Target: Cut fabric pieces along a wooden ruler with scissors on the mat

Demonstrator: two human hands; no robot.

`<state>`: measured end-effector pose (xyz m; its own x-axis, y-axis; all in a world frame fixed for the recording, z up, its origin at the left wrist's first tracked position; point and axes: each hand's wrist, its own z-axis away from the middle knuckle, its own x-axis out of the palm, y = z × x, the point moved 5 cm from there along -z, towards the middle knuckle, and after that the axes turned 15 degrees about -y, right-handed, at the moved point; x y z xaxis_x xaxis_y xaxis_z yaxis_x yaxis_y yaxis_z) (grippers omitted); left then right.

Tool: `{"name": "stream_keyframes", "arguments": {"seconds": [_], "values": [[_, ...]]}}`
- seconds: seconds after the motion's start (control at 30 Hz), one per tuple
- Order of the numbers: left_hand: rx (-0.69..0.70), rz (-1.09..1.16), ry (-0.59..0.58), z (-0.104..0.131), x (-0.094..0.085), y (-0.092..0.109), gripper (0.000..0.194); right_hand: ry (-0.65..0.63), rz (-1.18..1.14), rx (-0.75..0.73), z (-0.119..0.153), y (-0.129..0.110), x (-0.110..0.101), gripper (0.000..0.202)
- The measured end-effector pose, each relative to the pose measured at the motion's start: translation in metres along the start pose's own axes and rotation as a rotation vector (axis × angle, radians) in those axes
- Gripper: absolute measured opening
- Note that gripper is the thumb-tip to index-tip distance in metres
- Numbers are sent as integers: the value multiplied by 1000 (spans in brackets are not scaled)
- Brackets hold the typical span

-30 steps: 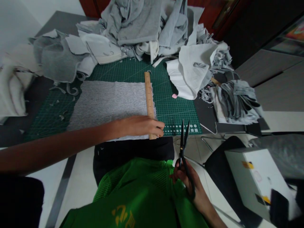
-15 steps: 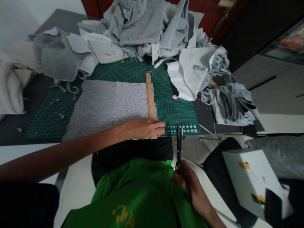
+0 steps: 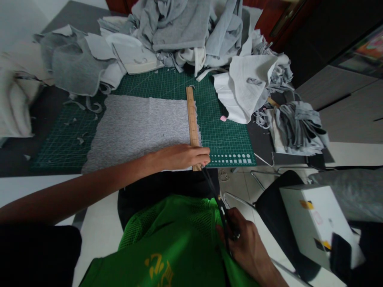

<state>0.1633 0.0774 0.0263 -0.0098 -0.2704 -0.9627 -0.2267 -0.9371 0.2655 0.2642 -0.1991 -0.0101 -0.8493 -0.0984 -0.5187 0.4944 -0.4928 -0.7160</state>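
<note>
A flat grey fabric piece [image 3: 140, 127] lies on the green cutting mat [image 3: 227, 137]. A wooden ruler [image 3: 192, 119] runs along the fabric's right edge. My left hand [image 3: 182, 156] presses down on the ruler's near end and the fabric's near right corner. My right hand [image 3: 247, 247], low over my green shirt, grips black scissors [image 3: 215, 195]. The blades look closed and slant up and left, their tips touching the near end of the ruler beside my left fingers.
Heaps of grey and white cloth [image 3: 185, 32] crowd the back and left of the table. A white folded piece [image 3: 242, 87] and a pile of strips [image 3: 295, 127] lie at the right. A small pink object [image 3: 223, 118] sits on the mat. A white box [image 3: 314, 223] stands at lower right.
The scissors, upright and open a second ago, closed and then swung left so their tips reach the ruler's near end. My left hand stayed on the ruler.
</note>
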Motion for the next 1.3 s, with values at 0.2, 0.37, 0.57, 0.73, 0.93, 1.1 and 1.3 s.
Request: {"name": "stream_keyframes", "arguments": {"seconds": [0.2,0.37,0.57,0.73,0.93,1.1,1.3], "values": [[18,-1,21,1,-1,0,21,41,95,30,-5,-15,-4,19],[27,41,6,0,3,-4,20,19,137,89,-8,-18,-5,20],[19,87,-22,-1,2,-5,22,13,185,115,-5,-17,-11,20],[38,107,19,-1,-1,-4,23,39,187,157,-3,-21,-15,19],[54,99,62,0,-2,-4,23,97,220,166,-2,-24,-17,21],[39,123,31,-2,0,-5,26,118,236,156,-5,-26,-15,20],[54,185,50,-3,-2,-5,31,135,260,108,-5,-25,-14,12]]}}
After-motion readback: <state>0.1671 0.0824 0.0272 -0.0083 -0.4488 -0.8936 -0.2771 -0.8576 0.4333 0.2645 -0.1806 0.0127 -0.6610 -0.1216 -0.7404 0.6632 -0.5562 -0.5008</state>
